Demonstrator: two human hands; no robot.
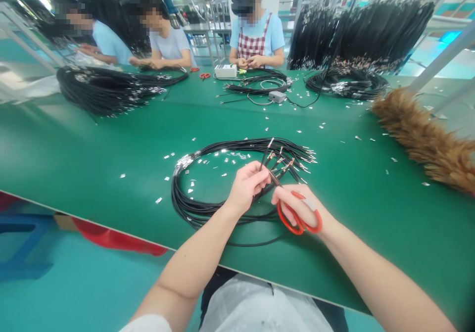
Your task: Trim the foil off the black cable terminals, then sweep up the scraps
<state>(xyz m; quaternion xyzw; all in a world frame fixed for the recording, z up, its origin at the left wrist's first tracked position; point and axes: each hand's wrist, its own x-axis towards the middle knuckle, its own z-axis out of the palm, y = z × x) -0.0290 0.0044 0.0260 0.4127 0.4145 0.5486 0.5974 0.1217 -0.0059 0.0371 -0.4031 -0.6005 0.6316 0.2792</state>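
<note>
A loose coil of black cables lies on the green tabletop, banded with white labels at its left. Its stripped ends with bare wire fan out at the upper right. My left hand is closed in a pinch on one black cable, whose pale tip points up. In my right hand is a pair of scissors with red handles, fingers through the loops. The blades reach to the cable beside my left fingertips; whether they touch it I cannot tell.
Small white scraps lie scattered on the green table. Cable bundles and grey boxes stand farther back. A brown feather duster lies right. Several co-workers sit opposite; a blue stool is at lower left.
</note>
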